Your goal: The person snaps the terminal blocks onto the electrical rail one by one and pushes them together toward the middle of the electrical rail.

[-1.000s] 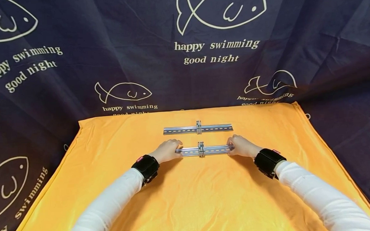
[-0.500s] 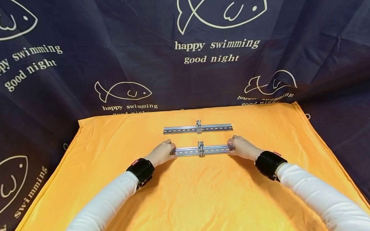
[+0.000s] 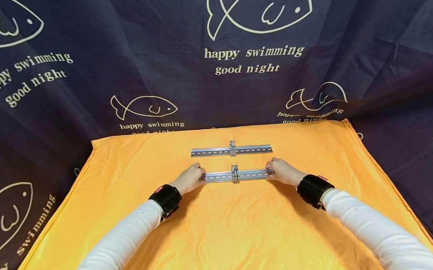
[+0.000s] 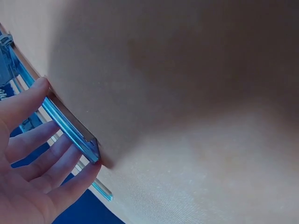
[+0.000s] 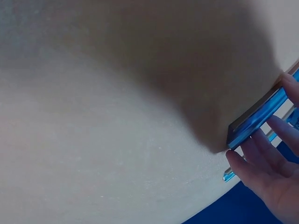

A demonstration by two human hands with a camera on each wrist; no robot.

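Note:
In the head view a silvery slotted DIN rail (image 3: 218, 177) lies crosswise on the orange cloth, with a small cluster of upright grey clip-on pieces (image 3: 235, 174) at its middle. My left hand (image 3: 190, 179) pinches its left end; in the left wrist view the thumb is on the near side of the rail (image 4: 70, 128) and the fingers on the far side. At the opposite end my right hand (image 3: 283, 172) holds it the same way, thumb and fingers on either side of the rail (image 5: 257, 119). The end tips are partly covered by the fingers in the head view.
Behind and parallel lies a second slotted rail (image 3: 253, 150) with similar clip-on pieces (image 3: 233, 148) at its middle. The orange cloth (image 3: 235, 231) spreads over the table, bordered at the back and sides by a dark printed curtain (image 3: 199, 83).
My left hand has slid left to the near rail's left end and drawn its fingers in around it. The right hand stays at the right end; the far rail is unmoved.

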